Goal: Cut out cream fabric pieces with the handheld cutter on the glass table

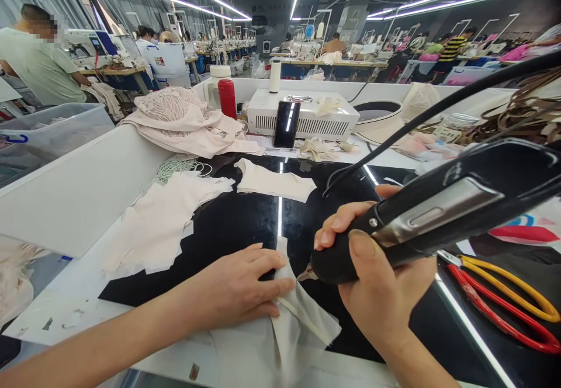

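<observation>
Steadily lit by overhead tubes mirrored in a glossy black work surface (228,236), you bend over a thin cream cloth piece (302,321) at the near side of the table. It is a narrow strip at its far tip, widening toward you into two creased flaps, the right one with a ridge along its border, the lower end blurring over the white table edge. Your left hand (245,286) lies on the strip, fingers slightly apart; whether the thumb pinches any cloth cannot be told. Your right hand (379,274) is clamped around a black handheld tool (438,210), its metal tip (308,273) at the cloth's right edge, contact too fine to judge. Open room runs across the black surface beyond your knuckles, bounded by a layered pile of cream pieces (153,224) to the left and another cream piece (276,181) farther off. To your right, scissors (504,300) with red and yellow handles narrow the space beside your wrist, while a black cable (429,109) arches above.
</observation>
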A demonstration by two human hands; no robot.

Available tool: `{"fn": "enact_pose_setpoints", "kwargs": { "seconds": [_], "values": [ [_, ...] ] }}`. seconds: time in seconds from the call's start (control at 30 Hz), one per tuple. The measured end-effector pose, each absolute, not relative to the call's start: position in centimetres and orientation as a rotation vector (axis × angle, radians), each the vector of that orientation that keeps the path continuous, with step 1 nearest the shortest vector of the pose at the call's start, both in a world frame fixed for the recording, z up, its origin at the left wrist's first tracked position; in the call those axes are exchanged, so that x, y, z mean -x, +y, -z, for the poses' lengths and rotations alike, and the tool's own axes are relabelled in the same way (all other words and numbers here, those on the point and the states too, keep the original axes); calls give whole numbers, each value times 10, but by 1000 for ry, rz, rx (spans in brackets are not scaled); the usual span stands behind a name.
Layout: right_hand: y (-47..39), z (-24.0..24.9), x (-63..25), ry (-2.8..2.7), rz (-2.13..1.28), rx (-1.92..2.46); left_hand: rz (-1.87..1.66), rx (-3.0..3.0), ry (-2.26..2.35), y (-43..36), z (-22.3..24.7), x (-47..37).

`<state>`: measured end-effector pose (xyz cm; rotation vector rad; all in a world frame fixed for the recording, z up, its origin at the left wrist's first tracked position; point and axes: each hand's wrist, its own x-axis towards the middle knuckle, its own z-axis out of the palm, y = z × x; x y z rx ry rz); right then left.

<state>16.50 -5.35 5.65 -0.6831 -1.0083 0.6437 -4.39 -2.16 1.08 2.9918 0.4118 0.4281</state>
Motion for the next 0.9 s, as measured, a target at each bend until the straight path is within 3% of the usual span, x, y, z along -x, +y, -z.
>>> {"fn": "enact_pose_setpoints", "kwargs": {
  "seconds": [0.63, 0.9],
  "values": [
    [-68, -63, -234, -1258, -431, 977, -441, -2964, 476, -33, -14, -9],
    [-101, -2, -366, -1637, 76, 1624, -385, -3312, 525, -32, -2, -7]
  ]
}}
